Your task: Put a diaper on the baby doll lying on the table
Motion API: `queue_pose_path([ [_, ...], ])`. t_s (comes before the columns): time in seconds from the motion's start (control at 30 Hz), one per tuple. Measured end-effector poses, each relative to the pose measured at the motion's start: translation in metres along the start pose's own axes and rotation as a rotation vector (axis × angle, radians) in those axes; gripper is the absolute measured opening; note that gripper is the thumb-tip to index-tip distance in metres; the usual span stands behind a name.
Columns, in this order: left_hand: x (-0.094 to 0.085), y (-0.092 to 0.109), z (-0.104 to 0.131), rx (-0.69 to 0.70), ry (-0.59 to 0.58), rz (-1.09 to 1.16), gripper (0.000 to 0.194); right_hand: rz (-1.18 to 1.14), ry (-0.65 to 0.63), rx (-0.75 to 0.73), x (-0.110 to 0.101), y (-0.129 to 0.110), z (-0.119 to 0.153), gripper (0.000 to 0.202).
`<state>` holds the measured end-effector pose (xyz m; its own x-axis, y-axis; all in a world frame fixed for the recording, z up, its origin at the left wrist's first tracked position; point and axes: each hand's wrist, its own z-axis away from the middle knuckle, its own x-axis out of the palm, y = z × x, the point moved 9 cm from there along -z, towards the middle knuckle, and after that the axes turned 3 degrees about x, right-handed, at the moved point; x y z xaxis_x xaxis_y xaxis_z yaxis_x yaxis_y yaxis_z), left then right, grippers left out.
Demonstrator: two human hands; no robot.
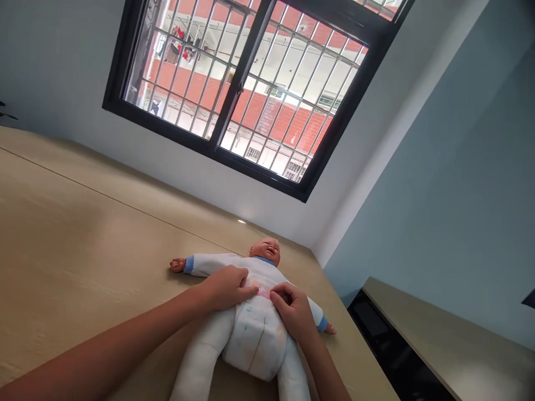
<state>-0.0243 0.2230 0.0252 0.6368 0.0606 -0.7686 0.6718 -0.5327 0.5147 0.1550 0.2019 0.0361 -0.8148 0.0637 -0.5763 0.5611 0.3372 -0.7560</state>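
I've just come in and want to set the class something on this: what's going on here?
A person has both bare hands at the waist of a baby doll, which lies face up on a tan table, arms spread. The left hand and right hand are at either side of the pink band on its white diaper. Whether the fingers grip it is unclear.

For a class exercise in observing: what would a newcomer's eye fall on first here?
Likely the big barred window, slanting across the top. Next, the doll on its back on the table at lower centre, with left hand and right hand at the front of its diaper.
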Motion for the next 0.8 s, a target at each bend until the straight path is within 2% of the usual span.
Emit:
queue_pose_path([
  [0.1,0.004,-0.003,-0.007,-0.009,-0.027,-0.065,0.035,-0.025,0.042,0.029,-0.008,0.008,-0.001,0.025],
  [0.27,-0.002,-0.009,-0.004,-0.017,0.026,-0.091,0.026,-0.125,0.062,0.105,-0.019,0.029,-0.001,0.031],
  [0.4,-0.019,-0.037,0.008,-0.102,0.079,-0.151,0.024,-0.085,0.037,0.107,-0.018,0.027,-0.001,0.034],
  [0.47,-0.031,-0.052,0.013,-0.158,0.119,-0.196,0.015,-0.058,0.003,0.100,-0.015,0.021,0.001,0.033],
  [0.53,-0.043,-0.057,0.015,-0.170,0.172,-0.221,0.006,-0.029,-0.018,0.083,-0.012,0.014,0.004,0.032],
  [0.63,-0.048,-0.046,0.013,-0.064,0.232,-0.125,0.008,-0.017,-0.027,0.067,-0.011,0.008,0.007,0.026],
  [0.8,-0.029,-0.025,0.009,0.049,0.170,0.060,0.011,-0.197,-0.092,0.117,-0.012,0.016,0.004,0.022],
])
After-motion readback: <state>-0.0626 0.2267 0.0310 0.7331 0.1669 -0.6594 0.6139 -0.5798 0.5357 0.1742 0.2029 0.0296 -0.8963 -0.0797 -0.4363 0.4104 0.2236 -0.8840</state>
